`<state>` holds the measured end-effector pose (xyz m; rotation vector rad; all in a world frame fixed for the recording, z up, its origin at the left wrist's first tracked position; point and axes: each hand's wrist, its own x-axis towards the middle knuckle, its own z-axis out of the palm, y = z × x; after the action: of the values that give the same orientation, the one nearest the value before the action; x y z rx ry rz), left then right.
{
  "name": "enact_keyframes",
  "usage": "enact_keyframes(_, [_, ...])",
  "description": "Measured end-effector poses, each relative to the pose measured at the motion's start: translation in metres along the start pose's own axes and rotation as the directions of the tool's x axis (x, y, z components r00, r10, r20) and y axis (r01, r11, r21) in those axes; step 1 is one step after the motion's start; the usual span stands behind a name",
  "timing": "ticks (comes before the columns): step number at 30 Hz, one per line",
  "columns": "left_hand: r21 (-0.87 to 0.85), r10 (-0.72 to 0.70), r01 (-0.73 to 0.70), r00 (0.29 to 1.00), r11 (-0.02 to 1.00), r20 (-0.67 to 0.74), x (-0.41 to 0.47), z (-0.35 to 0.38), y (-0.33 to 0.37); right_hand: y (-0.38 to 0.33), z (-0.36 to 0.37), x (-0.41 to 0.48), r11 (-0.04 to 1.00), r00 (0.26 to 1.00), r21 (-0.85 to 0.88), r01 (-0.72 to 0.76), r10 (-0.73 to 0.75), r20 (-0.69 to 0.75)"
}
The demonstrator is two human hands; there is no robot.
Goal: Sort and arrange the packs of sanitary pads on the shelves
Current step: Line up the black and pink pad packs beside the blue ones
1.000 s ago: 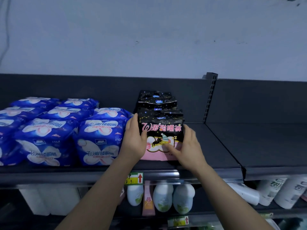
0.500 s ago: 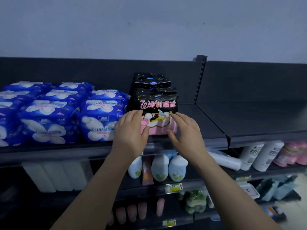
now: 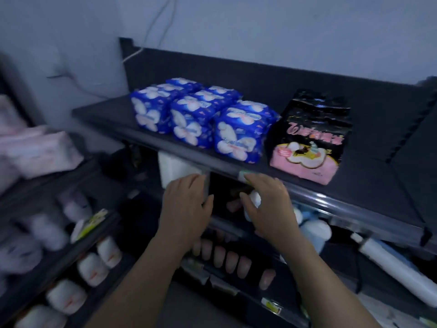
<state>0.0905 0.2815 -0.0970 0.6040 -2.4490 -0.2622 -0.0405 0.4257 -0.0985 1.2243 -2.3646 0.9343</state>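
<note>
Pink packs (image 3: 40,150): far left of the fingers (image 3: 189,183), stacked, blurred.
White bottles (image 3: 92,268): below and left of the fingers, in a row.
Left hand (image 3: 186,207): in front of the top shelf (image 3: 366,185) edge; fingers loosely spread, holding nothing.
Blue packs (image 3: 196,119): above the fingers, upright in rows on the top shelf, touching one another.
Right hand (image 3: 267,207): just beside the Left hand, apart from it; fingers relaxed, empty.
Black pack (image 3: 307,140): above and right of the fingers, upright, just beside the Blue packs.

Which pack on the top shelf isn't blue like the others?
The black pack with the pink bottom, standing at the right end of the row; the blue packs beside it all match.
</note>
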Motion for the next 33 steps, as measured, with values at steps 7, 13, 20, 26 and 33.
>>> enact_keyframes(7, [0.174,-0.377,0.382,0.924,0.908,-0.059,-0.13,-0.07,-0.049,-0.094,0.057,-0.049,0.942,0.931,0.264,0.207,-0.272,0.242])
enact_keyframes(13, [0.28,-0.577,0.629,0.777,0.726,-0.249,-0.235,-0.152,-0.078,-0.205,0.081,-0.092,0.806,0.833,0.48,0.345,-0.499,0.239])
enact_keyframes(20, [0.249,-0.674,0.81,0.582,0.531,-0.455,-0.354,-0.258,-0.105,-0.357,0.086,-0.163,0.625,0.683,0.634,0.456,-0.702,0.2])
enact_keyframes(26, [0.239,-0.652,0.891,0.447,0.387,-0.613,-0.471,-0.365,-0.122,-0.498,0.075,-0.246,0.483,0.551,0.732,0.481,-0.815,0.176])
enact_keyframes(33, [0.228,-0.656,0.955,0.295,0.187,-0.695,-0.599,-0.462,-0.138,-0.63,0.071,-0.342,0.348,0.429,0.803,0.484,-0.894,0.129])
